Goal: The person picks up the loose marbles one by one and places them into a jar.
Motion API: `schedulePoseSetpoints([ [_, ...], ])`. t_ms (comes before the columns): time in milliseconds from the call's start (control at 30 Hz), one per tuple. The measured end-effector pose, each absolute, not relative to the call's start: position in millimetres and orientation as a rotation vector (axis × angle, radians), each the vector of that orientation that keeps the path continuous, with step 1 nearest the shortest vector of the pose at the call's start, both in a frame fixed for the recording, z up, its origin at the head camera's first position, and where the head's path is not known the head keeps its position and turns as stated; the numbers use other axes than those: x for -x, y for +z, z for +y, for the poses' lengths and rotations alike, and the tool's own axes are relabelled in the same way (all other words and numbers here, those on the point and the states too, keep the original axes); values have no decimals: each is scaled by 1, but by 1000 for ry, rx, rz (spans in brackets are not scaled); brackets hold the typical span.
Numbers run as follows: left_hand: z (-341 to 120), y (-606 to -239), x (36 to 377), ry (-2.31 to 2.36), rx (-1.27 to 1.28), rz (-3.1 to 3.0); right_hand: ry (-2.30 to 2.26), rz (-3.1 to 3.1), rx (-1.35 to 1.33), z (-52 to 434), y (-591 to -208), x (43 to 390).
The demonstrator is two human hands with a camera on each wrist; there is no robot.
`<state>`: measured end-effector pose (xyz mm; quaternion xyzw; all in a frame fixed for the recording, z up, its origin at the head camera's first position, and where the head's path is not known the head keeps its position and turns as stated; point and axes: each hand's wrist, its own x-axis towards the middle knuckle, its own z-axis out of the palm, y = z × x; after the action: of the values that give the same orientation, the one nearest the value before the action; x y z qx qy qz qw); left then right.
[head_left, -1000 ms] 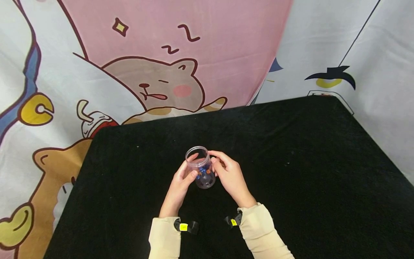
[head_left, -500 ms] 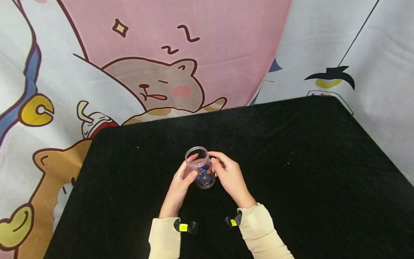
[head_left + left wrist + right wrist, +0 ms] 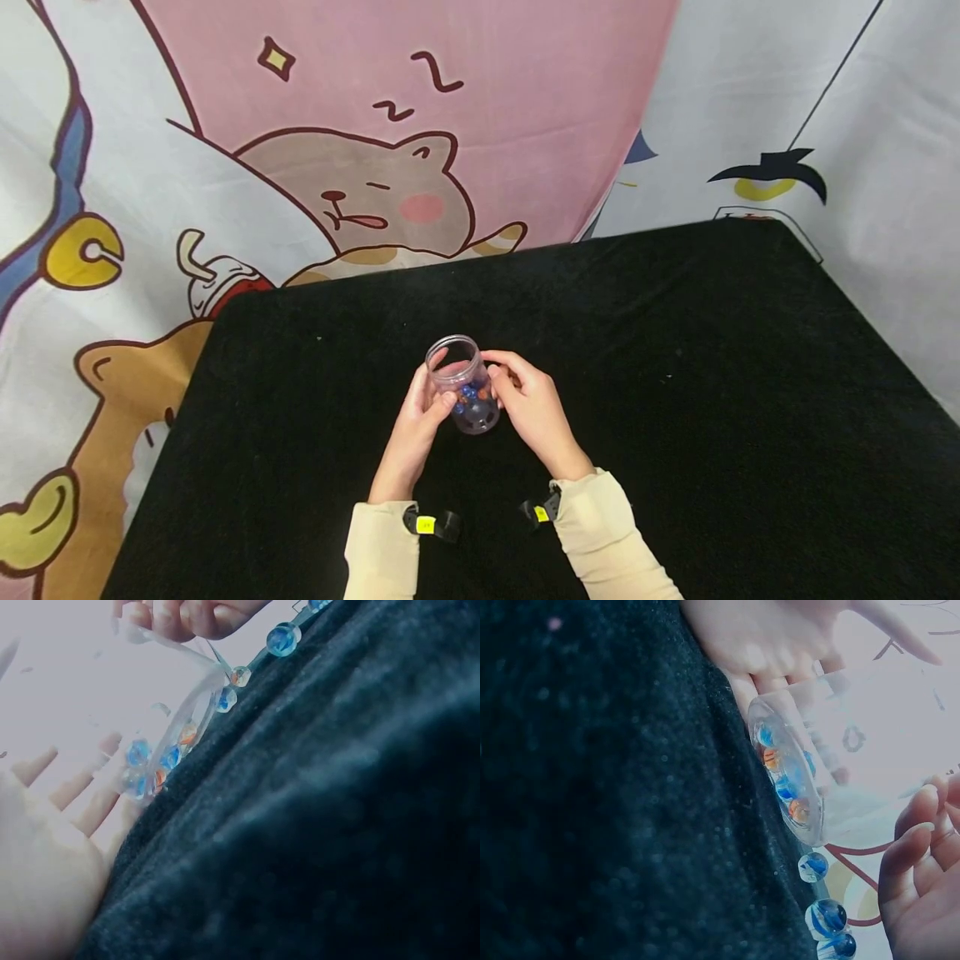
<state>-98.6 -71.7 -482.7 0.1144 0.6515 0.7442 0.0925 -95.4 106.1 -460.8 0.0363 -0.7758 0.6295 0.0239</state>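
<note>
A clear plastic jar [image 3: 474, 418] without a lid is tilted to the left on the black cloth. Blue and orange glass marbles [image 3: 469, 392] lie in its lower part. My left hand [image 3: 411, 427] grips the jar from the left, thumb in front and fingers behind. On the other side, my right hand [image 3: 534, 408] stays at the jar wall, index finger reaching toward the rim and the other fingers loosely bent. In the right wrist view, more marbles, such as one blue marble [image 3: 826, 919], lie outside the jar on my right hand's side; in the head view that hand hides them.
Black cloth [image 3: 675, 400] covers the table. Behind it hangs a curtain [image 3: 555, 108] printed with cartoon animals. Both wrists wear black camera mounts, the left mount [image 3: 435, 526] and the right mount [image 3: 542, 512], below beige sleeves.
The jar's rim has shifted slightly left, so the jar leans a little more, and my left thumb has moved with it. My right hand stays almost the same.
</note>
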Motion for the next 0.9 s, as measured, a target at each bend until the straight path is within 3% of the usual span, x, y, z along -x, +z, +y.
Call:
schedulePoseSetpoints([
  [900, -71, -484, 100, 2435, -239, 1756, 1944, -2439, -108, 104, -466, 98],
])
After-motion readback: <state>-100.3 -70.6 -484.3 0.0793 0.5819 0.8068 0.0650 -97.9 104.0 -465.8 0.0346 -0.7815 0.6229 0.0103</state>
